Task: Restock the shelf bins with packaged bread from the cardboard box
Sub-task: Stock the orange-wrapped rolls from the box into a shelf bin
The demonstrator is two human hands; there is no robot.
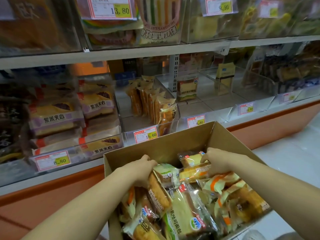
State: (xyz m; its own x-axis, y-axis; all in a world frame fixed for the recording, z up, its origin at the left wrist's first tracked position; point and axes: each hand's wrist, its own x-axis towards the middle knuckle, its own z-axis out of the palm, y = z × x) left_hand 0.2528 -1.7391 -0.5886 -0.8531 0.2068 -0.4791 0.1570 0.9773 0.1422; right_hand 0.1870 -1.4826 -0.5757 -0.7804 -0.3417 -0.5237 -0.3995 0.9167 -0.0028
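You grab bread in the brown cardboard box [155, 148]. Your left hand [143, 168] curls its fingers round a long waffle bread pack [158, 193], and your right hand [216, 163] curls round an orange sliced-bread pack [194, 172]. Next, lift them out.

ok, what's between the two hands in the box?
Head view: a green-and-white bread pack sits between the left hand, gripping the waffle bread pack, and the right hand, holding a sliced cake pack.

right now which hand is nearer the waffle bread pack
Left. The left hand grips the waffle bread pack at its top; the right hand holds a toast pack farther right.
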